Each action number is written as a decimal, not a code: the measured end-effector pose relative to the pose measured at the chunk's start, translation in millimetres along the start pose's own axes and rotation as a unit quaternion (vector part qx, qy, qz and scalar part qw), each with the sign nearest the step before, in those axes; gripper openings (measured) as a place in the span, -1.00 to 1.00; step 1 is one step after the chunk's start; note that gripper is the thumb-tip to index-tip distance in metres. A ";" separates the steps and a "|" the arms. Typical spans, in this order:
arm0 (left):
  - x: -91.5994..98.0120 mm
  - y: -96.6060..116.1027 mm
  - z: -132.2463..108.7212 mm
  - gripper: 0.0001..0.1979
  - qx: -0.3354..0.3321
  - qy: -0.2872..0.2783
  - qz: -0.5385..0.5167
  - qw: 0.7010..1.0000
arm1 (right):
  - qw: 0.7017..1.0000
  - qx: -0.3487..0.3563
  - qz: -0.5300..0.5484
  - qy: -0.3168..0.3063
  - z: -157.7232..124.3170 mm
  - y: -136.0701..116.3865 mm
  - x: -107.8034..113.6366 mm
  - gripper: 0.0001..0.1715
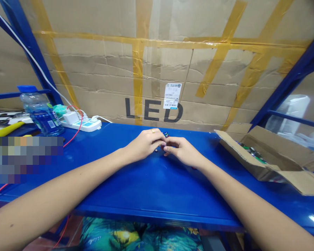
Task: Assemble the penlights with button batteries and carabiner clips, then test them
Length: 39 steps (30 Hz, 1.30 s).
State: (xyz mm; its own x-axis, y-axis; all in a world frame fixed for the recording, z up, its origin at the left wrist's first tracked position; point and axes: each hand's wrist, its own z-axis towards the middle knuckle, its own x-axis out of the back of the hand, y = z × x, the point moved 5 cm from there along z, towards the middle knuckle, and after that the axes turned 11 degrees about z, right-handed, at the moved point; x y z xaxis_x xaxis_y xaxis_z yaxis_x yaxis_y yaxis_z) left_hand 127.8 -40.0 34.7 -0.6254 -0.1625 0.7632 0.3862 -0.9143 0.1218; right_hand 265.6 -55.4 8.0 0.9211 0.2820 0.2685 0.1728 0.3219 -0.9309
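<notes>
Both hands meet over the middle of the blue table. My left hand [146, 143], with a ring on one finger, is closed, its fingertips pinched together. Against them are the bent fingers of my right hand [182, 150], also closed. Between and just behind the fingertips shows a small dark piece with coloured bits [166, 134], mostly hidden, too small to name. Tiny loose bits lie under the fingers, and a small red thing [194, 168] peeks out below my right wrist.
An open cardboard box [270, 170] with green circuit boards [253, 153] stands at right. At back left are a water bottle [43, 113] and a white power strip [87, 124] with a red cable. A large taped carton [107, 80] walls the back of the blue table [146, 188].
</notes>
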 end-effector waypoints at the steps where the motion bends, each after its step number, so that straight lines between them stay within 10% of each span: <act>1: 0.0 0.0 -0.2 -0.87 -0.008 -0.011 0.002 1.000 | 1.000 -0.005 0.011 0.001 0.2 0.9 0.1 -0.88; 23: -39.3 -24.7 -12.8 -0.87 0.058 -0.222 0.183 0.956 | 0.991 0.029 -0.130 0.010 5.3 9.6 17.4 -0.86; 33: -8.2 -7.0 -0.9 -0.92 0.058 -0.004 0.057 0.997 | 0.995 -0.023 -0.096 -0.001 2.6 12.1 15.5 -0.86; 39: -9.2 3.8 -1.2 -0.92 0.044 0.012 -0.002 0.999 | 0.999 -0.037 -0.001 -0.021 -0.5 1.1 6.6 -0.93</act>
State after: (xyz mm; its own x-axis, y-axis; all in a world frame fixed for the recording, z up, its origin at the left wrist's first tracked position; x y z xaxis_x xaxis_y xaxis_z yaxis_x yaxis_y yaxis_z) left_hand 134.2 -42.5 27.4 -0.6436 -0.1685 0.7466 0.4407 -0.8791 0.1815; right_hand 272.1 -53.7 8.7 0.9057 0.3187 0.2794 0.2015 0.2561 -0.9454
